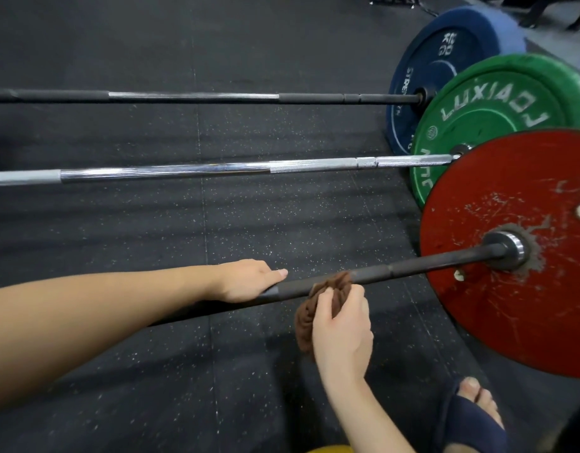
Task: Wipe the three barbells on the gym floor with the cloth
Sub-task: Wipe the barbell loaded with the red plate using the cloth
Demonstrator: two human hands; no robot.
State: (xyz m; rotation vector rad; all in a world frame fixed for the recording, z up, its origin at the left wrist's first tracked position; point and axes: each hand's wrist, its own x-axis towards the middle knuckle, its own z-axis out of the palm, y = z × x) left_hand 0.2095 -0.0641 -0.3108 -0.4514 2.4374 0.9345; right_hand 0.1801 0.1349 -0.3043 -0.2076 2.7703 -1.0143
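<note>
Foot in a dark blue slipper [471,416] at lower right, on black speckled rubber floor [118,223]. Right hand [344,328] holds the brown cloth [324,299]: thumb presses on its near face and the fingers [357,295] curl round its right side, so the cloth is bunched between them. The top of the bunch touches the near barbell [429,261] on its dark bar, just above the fingertips; the loose tail hangs down to the left of the palm. Left hand [246,281] lies on the same bar, just left of the cloth and not touching it. One finger is straight and points along the bar toward the cloth. The other fingers are hidden under the hand; cannot tell whether they wrap the bar. The near bar runs up and right into a scratched red plate [527,289] that stands on edge on the floor. Beyond it the middle barbell [216,168], chrome, lies on the floor with a green plate [498,103] partly behind the red one. Farthest, the third barbell [190,95], black with a silver mid-section, ends in a blue plate [435,60] partly behind the green. The three bars lie roughly side by side, well apart.
</note>
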